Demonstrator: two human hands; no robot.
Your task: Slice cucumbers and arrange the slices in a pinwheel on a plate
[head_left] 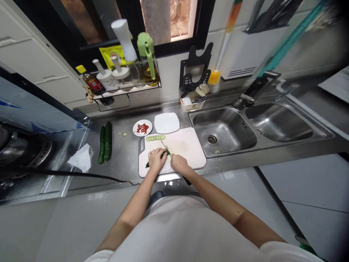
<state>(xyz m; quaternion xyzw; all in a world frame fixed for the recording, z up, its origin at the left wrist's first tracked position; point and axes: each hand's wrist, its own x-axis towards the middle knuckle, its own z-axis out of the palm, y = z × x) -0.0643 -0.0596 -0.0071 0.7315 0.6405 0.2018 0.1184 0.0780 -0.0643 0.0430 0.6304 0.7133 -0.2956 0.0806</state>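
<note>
My left hand is closed over a dark green cucumber that lies on the white cutting board. Only its ends show past my fingers. In my right hand is a knife, its blade against the cucumber's right end, its handle hidden by the fist except for a black tip below. A row of thin cucumber slices lies along the board's upper left. Above the board stand a white plate and a small dish of chopped red pieces.
Two whole cucumbers and a crumpled white tissue lie on the steel counter at left. A double sink is at right. A rack with oil and seasoning bottles hangs above. A black cable crosses the front left.
</note>
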